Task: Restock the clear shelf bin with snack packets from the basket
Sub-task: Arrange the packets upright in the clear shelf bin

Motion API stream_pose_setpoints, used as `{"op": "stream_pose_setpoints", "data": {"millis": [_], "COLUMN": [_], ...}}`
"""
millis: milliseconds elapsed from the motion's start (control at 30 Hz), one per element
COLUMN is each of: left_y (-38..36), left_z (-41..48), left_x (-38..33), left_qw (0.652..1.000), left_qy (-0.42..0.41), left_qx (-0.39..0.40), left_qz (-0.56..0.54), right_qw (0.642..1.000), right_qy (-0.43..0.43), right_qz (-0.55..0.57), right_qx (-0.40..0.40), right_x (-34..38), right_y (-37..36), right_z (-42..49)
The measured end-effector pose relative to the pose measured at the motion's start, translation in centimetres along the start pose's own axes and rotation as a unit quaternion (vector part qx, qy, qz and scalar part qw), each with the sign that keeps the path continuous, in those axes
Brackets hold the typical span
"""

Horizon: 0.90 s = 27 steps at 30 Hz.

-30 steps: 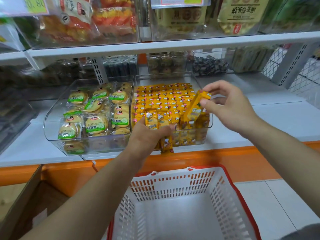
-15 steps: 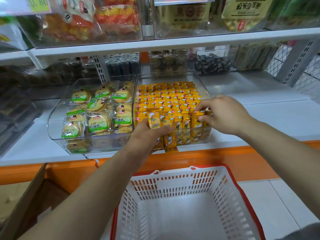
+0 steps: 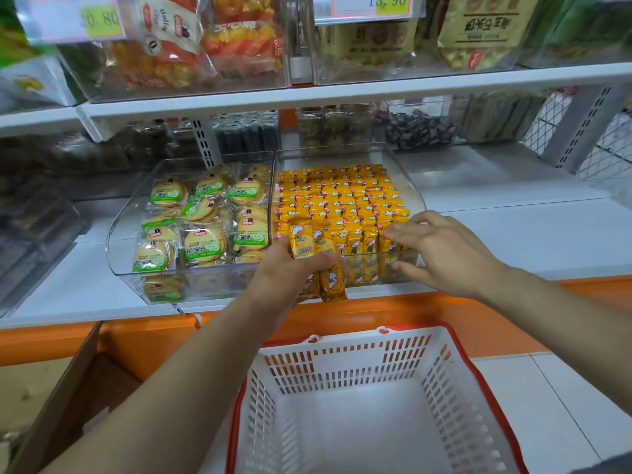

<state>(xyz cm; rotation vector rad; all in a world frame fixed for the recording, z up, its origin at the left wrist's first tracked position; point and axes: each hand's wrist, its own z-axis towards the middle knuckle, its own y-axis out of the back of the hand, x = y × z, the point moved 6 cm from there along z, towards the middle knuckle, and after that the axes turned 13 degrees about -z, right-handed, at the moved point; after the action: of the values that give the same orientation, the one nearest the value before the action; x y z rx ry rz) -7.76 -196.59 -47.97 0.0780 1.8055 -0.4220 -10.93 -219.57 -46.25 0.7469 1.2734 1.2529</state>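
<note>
Since a second ago the right hand [image 3: 448, 254] has released its packet and spreads loose, empty fingers over the front right corner of the clear bin [image 3: 335, 155]. The left hand [image 3: 287, 275] grips a bunch of yellow snack packets [image 3: 301, 240] at the bin's front edge, above the basket [image 3: 342, 367].

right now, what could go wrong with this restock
1. The left hand grips a bunch of packets over the front edge of the bin. The lowest ones stick out below the fingers and might slip into the basket.
2. The bin looks nearly full, so the right hand squeezing more into the front row may topple it.
</note>
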Motion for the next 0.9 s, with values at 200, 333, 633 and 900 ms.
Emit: {"op": "stream_pose_setpoints", "data": {"millis": [200,333,633,900], "left_y": [-0.4,-0.5,-1.3,-4.1], "left_z": [-0.6,-0.9,-0.6,0.1], "left_x": [0.3,0.7,0.8,1.1], "left_qw": [1.0,1.0,1.0,0.999], "left_qy": [-0.001,0.006,0.004,-0.019], "left_qx": [-0.003,-0.005,-0.002,0.035], "left_qz": [0.0,-0.002,0.019,0.027], "right_qw": [0.998,0.996,0.999,0.949], "right_qy": [-0.002,0.001,-0.027,-0.088], "right_qz": [-0.046,-0.07,-0.021,0.291], "right_qx": [-0.051,-0.052,0.0,-0.08], "right_x": [0.6,0.9,0.3,0.2], "right_y": [0.5,0.4,-0.1,3.2], "right_z": [-0.2,-0.4,0.6,-0.1]}}
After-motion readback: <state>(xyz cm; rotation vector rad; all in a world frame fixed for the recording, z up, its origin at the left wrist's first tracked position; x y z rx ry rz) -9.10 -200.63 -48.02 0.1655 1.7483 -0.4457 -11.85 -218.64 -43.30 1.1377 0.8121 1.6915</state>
